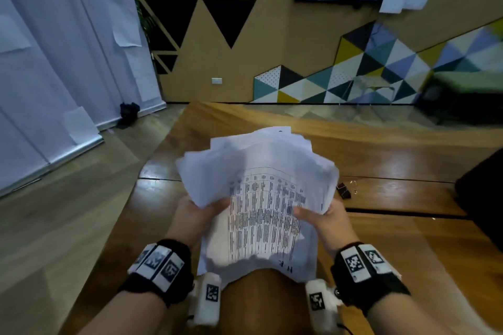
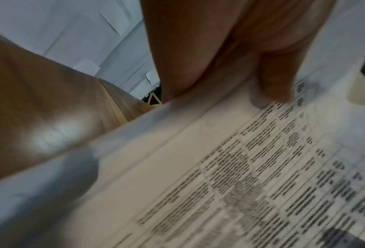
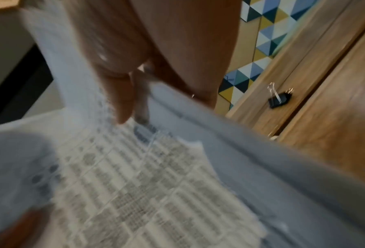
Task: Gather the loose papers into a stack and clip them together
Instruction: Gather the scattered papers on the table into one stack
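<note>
1. Papers [image 1: 261, 198] sit bunched and uneven between both hands above the wooden table [image 1: 394, 253], near its middle; the top sheet carries a printed grid of text, and the sheet edges fan out raggedly at 12 o'clock.
2. The left hand [image 1: 196, 215] grips the bundle at its 9 o'clock edge, thumb on top of the sheets and fingers curled beneath.
3. The right hand [image 1: 324, 217] clamps the 3 o'clock edge the same way, thumb pressed on the printed sheet.
4. A black binder clip [image 1: 344, 191] lies on the table at 3 o'clock from the papers, just beside their right edge and apart from both hands (its wire handles show best in the right wrist view [image 3: 279, 99]).
5. A dark object [image 1: 481, 198] sits on the table's far right edge, at 3 o'clock beyond the clip; what it is cannot be told.
6. White sheets [image 1: 68, 62] hang along the wall at 10 o'clock, and a panel of coloured triangles [image 1: 367, 71] runs along the wall at 1 o'clock.
7. Between the hands, the raised bundle hides the tabletop under it.
</note>
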`<state>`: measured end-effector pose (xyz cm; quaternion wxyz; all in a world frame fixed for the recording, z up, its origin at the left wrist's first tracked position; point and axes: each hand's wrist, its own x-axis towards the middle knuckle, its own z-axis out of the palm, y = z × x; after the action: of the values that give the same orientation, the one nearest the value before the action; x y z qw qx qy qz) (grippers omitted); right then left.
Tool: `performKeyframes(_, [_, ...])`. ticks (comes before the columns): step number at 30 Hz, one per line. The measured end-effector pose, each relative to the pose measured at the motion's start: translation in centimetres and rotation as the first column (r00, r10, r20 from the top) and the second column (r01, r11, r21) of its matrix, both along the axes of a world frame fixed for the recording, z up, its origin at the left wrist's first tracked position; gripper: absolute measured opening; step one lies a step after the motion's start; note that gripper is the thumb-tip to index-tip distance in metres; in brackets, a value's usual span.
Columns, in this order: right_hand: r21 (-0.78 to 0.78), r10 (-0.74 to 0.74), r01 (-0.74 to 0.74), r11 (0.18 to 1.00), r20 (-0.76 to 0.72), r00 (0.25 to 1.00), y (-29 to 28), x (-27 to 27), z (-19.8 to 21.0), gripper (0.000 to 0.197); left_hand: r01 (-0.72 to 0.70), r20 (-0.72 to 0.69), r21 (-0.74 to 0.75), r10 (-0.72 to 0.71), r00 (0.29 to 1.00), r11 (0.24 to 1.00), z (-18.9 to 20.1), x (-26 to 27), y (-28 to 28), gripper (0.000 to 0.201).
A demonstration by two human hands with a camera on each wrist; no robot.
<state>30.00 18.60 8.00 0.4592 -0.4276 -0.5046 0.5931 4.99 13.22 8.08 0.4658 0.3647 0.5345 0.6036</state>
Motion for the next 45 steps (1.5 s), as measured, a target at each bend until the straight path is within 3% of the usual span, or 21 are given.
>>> performKeyframes(1, [0.012, -0.031, 0.031, 0.999, -0.010, 0.999, -0.1, -0.3, 0.2, 0.031, -0.017, -0.001, -0.003, 0.017, 1.000, 1.000, 0.3, 0.4, 0.3, 0.030])
performKeyframes(3, [0.036, -0.062, 0.064, 0.997, -0.063, 0.996, -0.1, 0.1, 1.0, 0.043, -0.022, 0.016, 0.019, 0.022, 1.000, 1.000, 1.5, 0.3, 0.3, 0.042])
performKeyframes(6, [0.078, 0.052, -0.042, 0.996, -0.129, 0.990, -0.1, 2.2, 2.4, 0.054, 0.108, -0.011, 0.162, -0.108, 0.994, 0.981, 3.0, -1.7, -0.7, 0.052])
performKeyframes(8, [0.057, 0.129, -0.127, 0.990, -0.025, 0.991, 0.0, 3.2, 1.9, 0.080, 0.202, -0.036, 0.170, -0.198, 0.979, 0.965, 3.0, -2.1, -1.5, 0.056])
performKeyframes(10, [-0.013, 0.191, -0.190, 0.982, 0.043, 0.981, 0.2, 3.2, 1.1, 0.090, 0.241, -0.111, 0.077, -0.232, 0.966, 0.967, 2.4, -1.2, -1.6, 0.042])
performKeyframes(11, [-0.022, 0.224, -0.223, 0.975, 0.049, 0.973, 0.3, 3.0, 0.8, 0.088, 0.236, -0.150, 0.021, -0.231, 0.961, 0.971, 2.2, -0.7, -1.3, 0.031])
performKeyframes(13, [-0.006, 0.226, -0.226, 0.974, 0.020, 0.974, 0.2, 2.2, 1.1, 0.076, 0.221, -0.169, -0.041, -0.225, 0.960, 0.974, 2.3, -0.2, -0.8, 0.035])
performKeyframes(17, [0.093, 0.126, -0.128, 0.987, 0.027, 0.992, -0.1, 1.4, 2.7, 0.047, 0.289, -0.065, 0.119, -0.283, 0.957, 0.950, 3.5, -1.0, 0.5, 0.061])
performKeyframes(20, [0.067, 0.107, -0.108, 0.992, 0.012, 0.994, -0.6, 2.0, 2.4, 0.049, 0.294, 0.060, 0.120, -0.302, 0.951, 0.948, 3.1, -1.4, 0.2, 0.063])
performKeyframes(22, [0.032, 0.108, -0.109, 0.994, 0.050, 0.993, -1.4, 2.2, 1.4, 0.052, 0.259, 0.053, 0.039, -0.261, 0.964, 0.965, 1.6, -0.8, -0.7, 0.063])
performKeyframes(24, [0.041, 0.094, -0.097, 0.994, 0.076, 0.993, -1.9, 1.6, 0.9, 0.051, 0.197, 0.009, -0.007, -0.197, 0.980, 0.980, 0.7, 0.4, -1.1, 0.051])
performKeyframes(28, [0.093, 0.036, -0.039, 0.995, 0.043, 0.998, -1.4, 0.5, 2.9, 0.047, 0.143, 0.022, 0.066, -0.144, 0.989, 0.988, 2.5, 1.9, -0.5, 0.027])
performKeyframes(31, [0.084, 0.052, -0.053, 0.995, 0.016, 0.999, -1.0, 1.2, 3.6, 0.055, 0.208, 0.050, 0.131, -0.216, 0.975, 0.969, 3.6, 1.2, -0.2, 0.041])
performKeyframes(34, [0.022, 0.052, -0.055, 0.998, 0.104, 0.993, -1.4, 1.4, 1.2, 0.049, 0.172, -0.003, 0.044, -0.172, 0.985, 0.984, 2.4, 1.0, -0.5, 0.070])
performKeyframes(38, [-0.007, 0.005, -0.004, 1.000, 0.267, 0.964, -1.5, 0.9, -1.0, 0.035, 0.106, -0.056, 0.018, -0.105, 0.993, 0.994, 3.2, 0.7, -0.2, 0.050])
performKeyframes(40, [0.003, 0.013, -0.016, 1.000, 0.374, 0.927, -1.0, 0.8, 0.1, 0.026, 0.063, -0.210, 0.130, -0.035, 0.977, 0.990, 5.6, -0.8, 0.1, 0.041])
performKeyframes(42, [0.039, 0.040, -0.073, 0.997, 0.542, 0.840, -0.4, 0.8, 2.2, 0.010, 0.108, -0.413, 0.188, -0.021, 0.911, 0.976, 8.7, -2.4, 0.5, 0.039])
performKeyframes(43, [0.054, 0.066, -0.131, 0.990, 0.644, 0.762, -0.2, 0.5, 3.6, 0.004, 0.167, -0.498, 0.165, -0.064, 0.865, 0.972, 10.0, -2.8, 0.7, 0.042])
performKeyframes(45, [0.085, 0.086, -0.296, 0.951, 0.850, 0.520, 0.4, -0.3, 6.0, 0.022, 0.318, -0.624, 0.016, -0.239, 0.744, 0.948, 11.4, -2.8, 1.4, 0.049])
